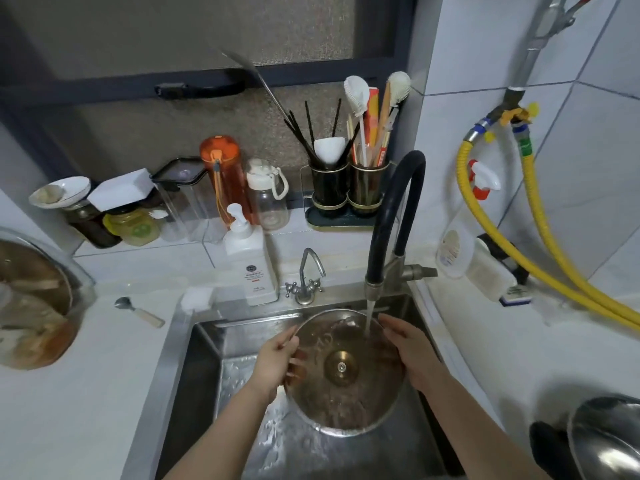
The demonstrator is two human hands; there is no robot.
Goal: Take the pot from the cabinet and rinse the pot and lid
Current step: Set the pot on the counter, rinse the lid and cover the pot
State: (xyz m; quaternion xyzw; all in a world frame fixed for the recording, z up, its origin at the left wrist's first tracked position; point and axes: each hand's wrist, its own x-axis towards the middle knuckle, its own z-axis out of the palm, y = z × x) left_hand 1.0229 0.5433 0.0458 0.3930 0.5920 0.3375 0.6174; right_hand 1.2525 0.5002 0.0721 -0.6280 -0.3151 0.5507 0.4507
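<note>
A round glass lid (346,400) with a metal rim and a brass-coloured centre knob is held tilted over the steel sink (204,358). My left hand (277,362) grips its left edge and my right hand (408,351) grips its right edge. Water runs from the black hose faucet (391,216) onto the lid's upper right part. A steel pot (606,441) with a black handle stands on the counter at the lower right, cut off by the frame edge.
A soap pump bottle (251,261) and a small second tap (306,278) stand behind the sink. A spoon (138,311) lies on the left counter near a glass-lidded dish (31,306). Bottles, jars and utensil holders (349,188) line the ledge. Yellow hoses (540,244) hang right.
</note>
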